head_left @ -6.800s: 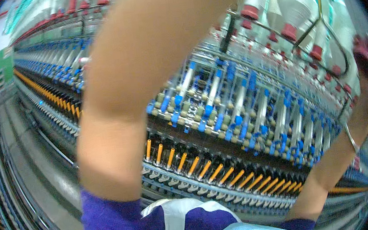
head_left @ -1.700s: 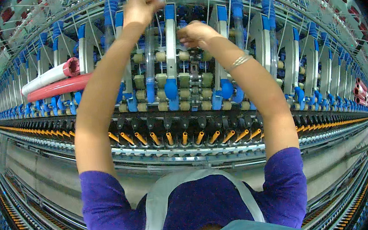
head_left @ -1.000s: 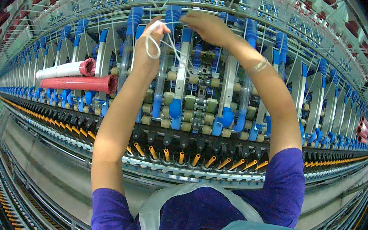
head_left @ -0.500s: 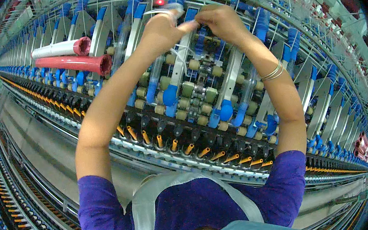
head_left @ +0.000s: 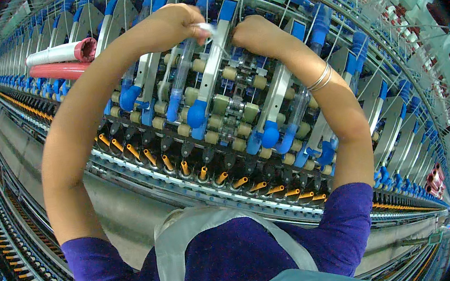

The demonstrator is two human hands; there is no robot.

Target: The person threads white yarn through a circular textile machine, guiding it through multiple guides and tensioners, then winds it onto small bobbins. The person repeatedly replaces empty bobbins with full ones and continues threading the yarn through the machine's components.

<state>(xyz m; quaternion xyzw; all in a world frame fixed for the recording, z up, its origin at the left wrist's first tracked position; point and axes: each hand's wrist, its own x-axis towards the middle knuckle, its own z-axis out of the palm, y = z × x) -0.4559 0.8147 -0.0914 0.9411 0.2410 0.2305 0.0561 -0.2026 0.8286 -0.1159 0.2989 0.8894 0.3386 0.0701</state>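
Observation:
Both my arms reach up to the drafting section of a long spinning frame (head_left: 224,135). My left hand (head_left: 177,22) pinches a white strand of roving (head_left: 206,28) between its fingertips, just left of a grey weighting arm with a blue tip (head_left: 212,70). My right hand (head_left: 251,31) is closed close beside it, on the other side of that arm; the strand seems to run to it, but its fingers hide the contact. A metal bangle (head_left: 321,78) sits on my right wrist.
A row of orange-tipped spindles (head_left: 184,169) runs below the rollers. Two long bobbins, one white with a pink end (head_left: 62,52) and one red (head_left: 58,71), lie on the frame at upper left. Red-ended bobbins (head_left: 437,178) stand at far right.
The view has swung slightly; both hands stay together at the same weighting arm. The white loop seen a second ago in the left hand is now a short strand between the fingertips.

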